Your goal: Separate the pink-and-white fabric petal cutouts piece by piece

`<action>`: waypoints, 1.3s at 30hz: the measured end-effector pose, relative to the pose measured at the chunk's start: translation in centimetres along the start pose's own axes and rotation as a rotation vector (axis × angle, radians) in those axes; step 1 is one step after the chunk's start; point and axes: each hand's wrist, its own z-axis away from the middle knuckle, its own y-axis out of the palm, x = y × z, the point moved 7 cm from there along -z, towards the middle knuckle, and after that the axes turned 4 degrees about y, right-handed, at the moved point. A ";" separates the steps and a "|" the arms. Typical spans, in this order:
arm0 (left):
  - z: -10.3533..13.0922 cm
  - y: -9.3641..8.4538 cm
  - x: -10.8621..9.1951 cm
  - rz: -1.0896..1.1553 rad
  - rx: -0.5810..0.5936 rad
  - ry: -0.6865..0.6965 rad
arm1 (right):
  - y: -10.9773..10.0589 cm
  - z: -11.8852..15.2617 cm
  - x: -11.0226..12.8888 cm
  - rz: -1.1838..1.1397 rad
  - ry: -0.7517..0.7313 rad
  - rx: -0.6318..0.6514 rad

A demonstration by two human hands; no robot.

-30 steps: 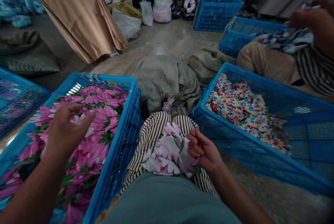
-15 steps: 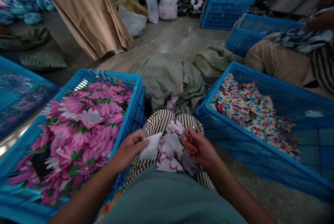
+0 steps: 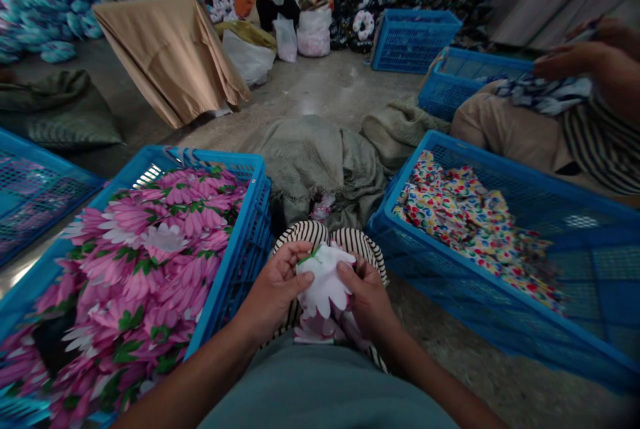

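White scalloped fabric piece point(image 3: 326, 285) held over the lap

Head view: the left hand point(image 3: 283, 285) and right hand point(image 3: 369, 292) pinch it by 2 sides, thumbs on top, above striped trousers point(image 3: 303, 232). Pink-edged cloth point(image 3: 319, 330) lies just beneath. Of 2 nearby blue crates, the left crate point(image 3: 237, 249) holds pink petal-shaped pieces point(image 3: 170, 269), the right crate point(image 3: 425, 262) multicoloured printed fabric point(image 3: 465, 222)

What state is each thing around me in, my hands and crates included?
White scalloped cloth piece, held over the lap between both hands.
Left hand, closed on its left edge.
Right hand, closed on its right edge.
Near left blue plastic crate, open, heaped with pink petal-shaped cloth pieces.
Near right blue plastic crate, open, partly filled with multicoloured printed cloth.
Grey-green woven sacking ahead, crumpled.
Tan cloth, draped.
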 end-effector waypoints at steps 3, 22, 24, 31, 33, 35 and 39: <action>0.1 0.0 -0.2 0.064 -0.086 0.021 | 0.3 -0.1 -0.4 0.066 -0.029 0.042; 1.0 2.4 -0.3 0.124 -0.010 -0.097 | 4.1 4.1 6.5 1.308 -0.781 0.298; 1.1 2.7 -0.3 0.165 0.015 -0.105 | 4.1 4.0 6.3 1.309 -0.769 0.298; 1.0 3.3 -0.1 0.166 0.071 -0.117 | 4.0 4.2 6.3 1.293 -0.709 0.331; 1.1 3.3 0.0 0.146 0.092 -0.112 | 4.0 4.2 6.4 1.277 -0.695 0.331; 1.1 3.1 0.1 0.112 0.111 -0.105 | 3.9 4.1 6.3 1.256 -0.669 0.341; 1.1 3.0 0.3 0.064 0.143 -0.107 | 3.6 3.9 5.8 1.163 -0.613 0.371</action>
